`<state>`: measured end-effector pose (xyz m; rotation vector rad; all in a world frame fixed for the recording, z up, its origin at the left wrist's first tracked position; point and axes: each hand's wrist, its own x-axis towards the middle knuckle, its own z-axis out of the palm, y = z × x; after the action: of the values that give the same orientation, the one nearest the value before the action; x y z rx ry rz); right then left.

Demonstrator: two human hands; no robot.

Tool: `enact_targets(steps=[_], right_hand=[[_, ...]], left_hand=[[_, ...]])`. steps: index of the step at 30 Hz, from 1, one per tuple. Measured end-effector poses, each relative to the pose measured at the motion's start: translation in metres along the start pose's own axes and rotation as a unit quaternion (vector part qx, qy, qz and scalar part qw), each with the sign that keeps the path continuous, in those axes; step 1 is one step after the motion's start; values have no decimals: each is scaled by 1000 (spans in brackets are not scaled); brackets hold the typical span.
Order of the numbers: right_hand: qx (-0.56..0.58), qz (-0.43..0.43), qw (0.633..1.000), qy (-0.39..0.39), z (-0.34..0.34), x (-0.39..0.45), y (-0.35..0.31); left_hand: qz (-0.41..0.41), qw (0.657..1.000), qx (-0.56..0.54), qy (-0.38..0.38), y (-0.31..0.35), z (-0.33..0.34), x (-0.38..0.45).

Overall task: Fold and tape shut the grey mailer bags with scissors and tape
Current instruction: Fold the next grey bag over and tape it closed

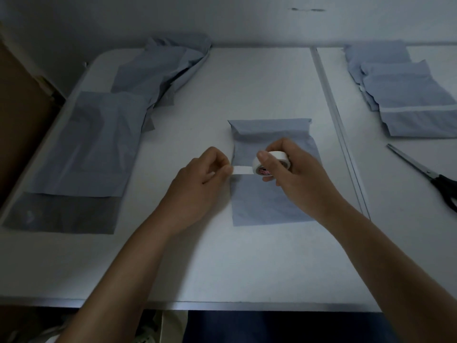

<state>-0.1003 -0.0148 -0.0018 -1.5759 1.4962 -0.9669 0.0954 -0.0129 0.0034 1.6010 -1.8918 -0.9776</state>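
A grey mailer bag lies flat in the middle of the white table, its top flap folded down. My right hand grips a white tape roll just above the bag. My left hand pinches the free end of the tape strip, which is stretched a short way between both hands over the bag's left edge. Black-handled scissors lie on the table at the right, apart from both hands.
Flat and crumpled grey mailer bags are piled at the left and back left. A stack of folded, taped bags lies at the back right. A seam splits the table. A brown box stands at the far left.
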Motion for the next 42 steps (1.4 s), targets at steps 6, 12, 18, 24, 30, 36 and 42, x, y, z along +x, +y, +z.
enact_targets(steps=[6,12,18,24,30,36,42], right_hand=[[-27,-21,998,51,0,-5,3],[-63,-26,995,71,7,-3,12],[-72,-45,993,78,18,-6,25],[-79,-86,989,95,18,-8,30],[-96,-89,988,83,19,-7,30],[-97,-97,987,86,20,-7,31],[-96,-100,987,86,21,-8,31]], left_hand=[[-66,997,-39,25,3,5,4],[-113,993,-29,3,5,9,8],[-128,992,-3,7,3,9,10],[-130,991,9,18,2,9,11],[-135,990,37,22,3,9,11],[-132,990,41,26,3,9,9],[-122,989,78,31,3,13,10]])
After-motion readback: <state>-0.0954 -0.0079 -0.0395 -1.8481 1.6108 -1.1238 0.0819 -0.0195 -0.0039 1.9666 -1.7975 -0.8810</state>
